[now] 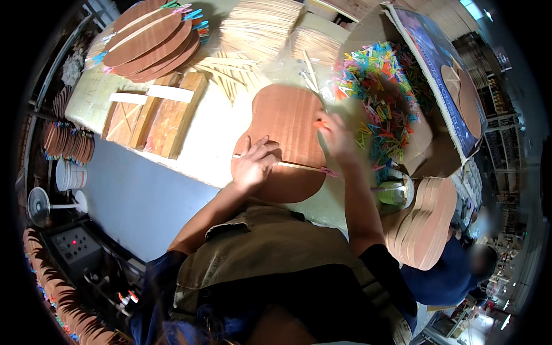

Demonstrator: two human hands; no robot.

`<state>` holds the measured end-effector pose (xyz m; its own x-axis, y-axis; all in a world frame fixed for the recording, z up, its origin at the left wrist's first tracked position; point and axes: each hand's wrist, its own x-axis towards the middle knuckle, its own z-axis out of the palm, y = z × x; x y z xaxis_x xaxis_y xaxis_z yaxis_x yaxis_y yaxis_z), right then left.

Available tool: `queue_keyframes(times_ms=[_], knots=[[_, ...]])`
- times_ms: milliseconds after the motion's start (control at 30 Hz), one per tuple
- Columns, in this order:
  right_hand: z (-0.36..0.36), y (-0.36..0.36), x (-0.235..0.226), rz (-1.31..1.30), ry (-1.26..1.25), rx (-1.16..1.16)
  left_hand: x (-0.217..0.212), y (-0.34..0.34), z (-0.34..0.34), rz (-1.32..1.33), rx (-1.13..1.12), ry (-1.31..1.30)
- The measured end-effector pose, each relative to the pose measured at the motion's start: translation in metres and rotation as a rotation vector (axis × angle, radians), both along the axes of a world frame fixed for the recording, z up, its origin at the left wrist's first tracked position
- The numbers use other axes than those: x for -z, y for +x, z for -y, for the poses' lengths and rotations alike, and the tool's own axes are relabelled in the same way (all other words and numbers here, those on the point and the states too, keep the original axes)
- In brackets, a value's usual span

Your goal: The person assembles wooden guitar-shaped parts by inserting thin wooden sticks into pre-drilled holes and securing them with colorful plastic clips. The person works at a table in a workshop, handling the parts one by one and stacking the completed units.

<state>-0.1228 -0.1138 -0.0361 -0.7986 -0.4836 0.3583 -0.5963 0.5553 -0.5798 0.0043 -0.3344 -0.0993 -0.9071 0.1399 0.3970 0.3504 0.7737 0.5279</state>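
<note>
Pressing a thin pale wooden brace strip (287, 165) across a reddish-brown guitar-shaped wooden panel (286, 123), a worker leans over a cream-topped table (213, 132) in a busy workshop. The left hand (255, 163) lies flat with fingers spread, pinning the strip's left part against the panel rather than gripping it. The right hand (335, 138) is curled at the panel's right edge, its fingertips pinched on a small orange plastic clip (319, 123); a pink clip (330, 172) already bites the strip's right end. The panel lies on the table directly in front of the worker, its lower bout overhanging the near edge.

Judging by the scene, the step in hand is clamping the brace to the panel, and it looks only partly done: the strip's left end carries no clip. The next move seems to call for steady downward pressure from the left hand so the strip does not slide while the orange clip is seated squarely on the edge.

A heap of multicoloured plastic clips (376, 86) fills an open cardboard box (422, 135) just right of the panel. A stack of finished panels ringed with clips (152, 37) sits at the table's far left, bundles of pale sticks (259, 26) behind, and rectangular wooden blocks (158, 115) to the left
</note>
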Motion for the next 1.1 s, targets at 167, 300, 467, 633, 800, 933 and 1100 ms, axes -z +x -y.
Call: queue_keyframes(times_ms=[167, 300, 467, 633, 800, 933, 1100], knots=[[0.045, -0.007, 0.016, -0.339, 0.068, -0.219, -0.004, 0.0, 0.004, -0.029, 0.006, -0.011], [0.064, 0.008, 0.02, 0.108, 0.056, 0.299, -0.003, 0.0, 0.004, -0.016, 0.017, 0.025], [0.097, -0.015, 0.046, -0.077, 0.126, 0.154, 0.019, -0.001, 0.005, 0.031, 0.017, 0.119], [0.173, -0.002, 0.039, 0.831, -0.182, -0.225, 0.027, 0.003, 0.004, 0.107, 0.003, 0.161], [0.232, 0.007, 0.063, 1.235, -0.096, -0.429, 0.02, 0.002, 0.007, 0.012, 0.034, 0.169], [0.242, 0.002, 0.063, 1.186, 0.231, -0.408, 0.011, 0.0, 0.006, -0.211, 0.017, 0.224], [0.249, 0.009, 0.058, 1.089, 0.398, -0.455, 0.016, 0.002, 0.007, -0.137, 0.036, 0.246]])
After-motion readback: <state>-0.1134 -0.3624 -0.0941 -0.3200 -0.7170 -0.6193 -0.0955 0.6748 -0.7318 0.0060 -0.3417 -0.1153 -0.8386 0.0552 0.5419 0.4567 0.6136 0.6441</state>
